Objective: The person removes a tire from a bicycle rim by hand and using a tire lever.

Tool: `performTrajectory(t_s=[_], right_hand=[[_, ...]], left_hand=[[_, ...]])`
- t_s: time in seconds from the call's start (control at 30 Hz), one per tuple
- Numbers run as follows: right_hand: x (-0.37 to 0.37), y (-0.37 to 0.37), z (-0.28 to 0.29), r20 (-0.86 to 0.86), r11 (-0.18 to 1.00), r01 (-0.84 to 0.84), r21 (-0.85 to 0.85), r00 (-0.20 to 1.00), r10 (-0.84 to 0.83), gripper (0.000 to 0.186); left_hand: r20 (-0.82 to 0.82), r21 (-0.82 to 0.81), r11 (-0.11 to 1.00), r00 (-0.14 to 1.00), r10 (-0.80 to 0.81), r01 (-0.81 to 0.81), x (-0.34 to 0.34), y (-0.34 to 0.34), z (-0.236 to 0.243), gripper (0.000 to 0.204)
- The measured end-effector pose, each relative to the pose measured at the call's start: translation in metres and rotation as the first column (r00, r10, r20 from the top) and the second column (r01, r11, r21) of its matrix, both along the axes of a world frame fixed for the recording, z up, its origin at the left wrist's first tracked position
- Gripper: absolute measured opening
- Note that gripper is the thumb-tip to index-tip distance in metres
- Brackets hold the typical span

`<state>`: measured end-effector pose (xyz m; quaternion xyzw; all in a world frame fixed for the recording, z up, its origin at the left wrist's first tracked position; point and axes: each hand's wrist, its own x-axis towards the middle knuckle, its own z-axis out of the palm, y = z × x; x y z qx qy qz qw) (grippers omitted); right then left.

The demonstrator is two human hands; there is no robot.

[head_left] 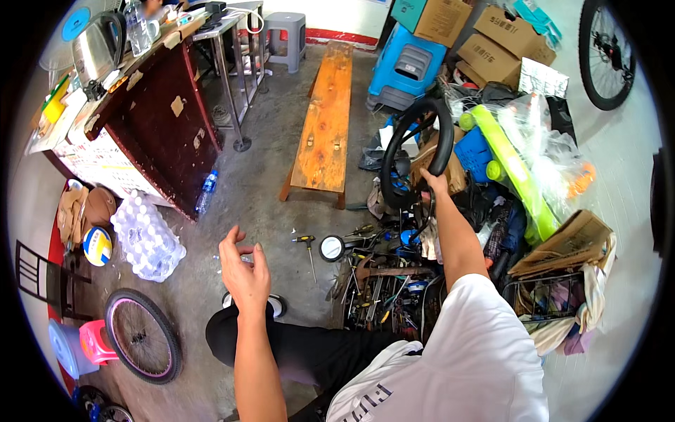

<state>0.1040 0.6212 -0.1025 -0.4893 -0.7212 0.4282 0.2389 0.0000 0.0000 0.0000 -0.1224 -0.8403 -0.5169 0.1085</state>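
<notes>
My right hand (436, 183) grips the lower edge of a black ring (446, 137) that looks like a small bicycle tyre. It is held up, tilted, over the pile on the right, and a thin black loop hangs below my fingers. My left hand (245, 271) is raised over the floor in front of my knee, fingers apart and holding nothing. Below and between my hands is a heap of hand tools (383, 292), with screwdrivers, wrenches and a hammer. A yellow-and-black T-handled tool (307, 243) lies on the floor beside a white roll (331, 247).
A wooden bench (325, 119) stands ahead. On the right are a blue stool (404, 67), cardboard boxes (503, 42), a lime-green plastic piece (513, 169) and plastic bags. A worn desk (165, 119), bagged bottles (145, 239) and a bicycle wheel (143, 336) are on the left.
</notes>
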Motion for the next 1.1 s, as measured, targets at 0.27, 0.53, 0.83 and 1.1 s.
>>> performTrajectory(t_s=[0.27, 0.53, 0.83, 1.1], right_hand=[[-0.037, -0.042, -0.057, 0.112, 0.971, 0.098, -0.217, 0.991, -0.075, 0.064], [0.022, 0.008, -0.051, -0.030, 0.945, 0.139, -0.298, 0.988, -0.155, 0.033], [0.007, 0.076, 0.026, 0.268, 0.875, 0.049, 0.482, 0.942, -0.201, 0.042], [-0.151, -0.046, 0.122, -0.242, 0.806, -0.428, 0.410, 0.801, 0.548, 0.038]], left_hand=[[0.086, -0.036, 0.993, 0.990, 0.113, -0.110, -0.016, -0.032, -0.007, 0.052], [0.125, 0.024, 0.998, 0.991, 0.056, -0.059, -0.010, -0.008, -0.014, 0.053], [0.005, 0.307, 0.949, 0.997, 0.078, -0.075, 0.003, -0.013, 0.002, 0.051], [-0.451, 0.399, 0.876, 0.774, 0.444, -0.270, 0.107, -0.131, 0.050, 0.049]])
